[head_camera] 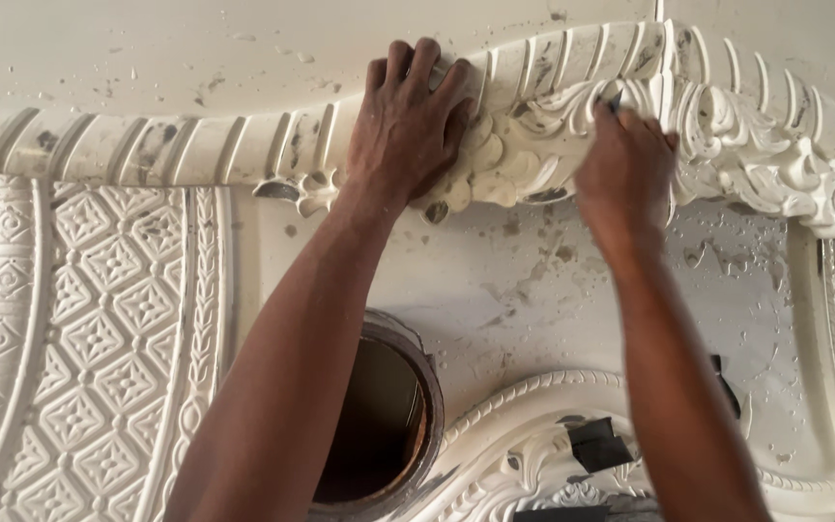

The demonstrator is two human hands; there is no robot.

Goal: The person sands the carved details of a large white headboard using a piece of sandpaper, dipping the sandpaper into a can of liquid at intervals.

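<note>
My left hand (pixel 406 121) lies flat with spread fingers on a carved white plaster moulding (pixel 727 135) that curves across the top of the view. My right hand (pixel 625 179) is closed around a small tool whose dark tip (pixel 615 100) touches the leaf-shaped carving just right of my left hand. Most of the tool is hidden inside the fist. Grey smears mark the moulding's ribs.
A panel of raised diamond patterns (pixel 99 338) fills the left. A round dark hole (pixel 379 420) opens in the flat plaster below my arms. Another curved ornament (pixel 533 445) with dark patches lies at the bottom right.
</note>
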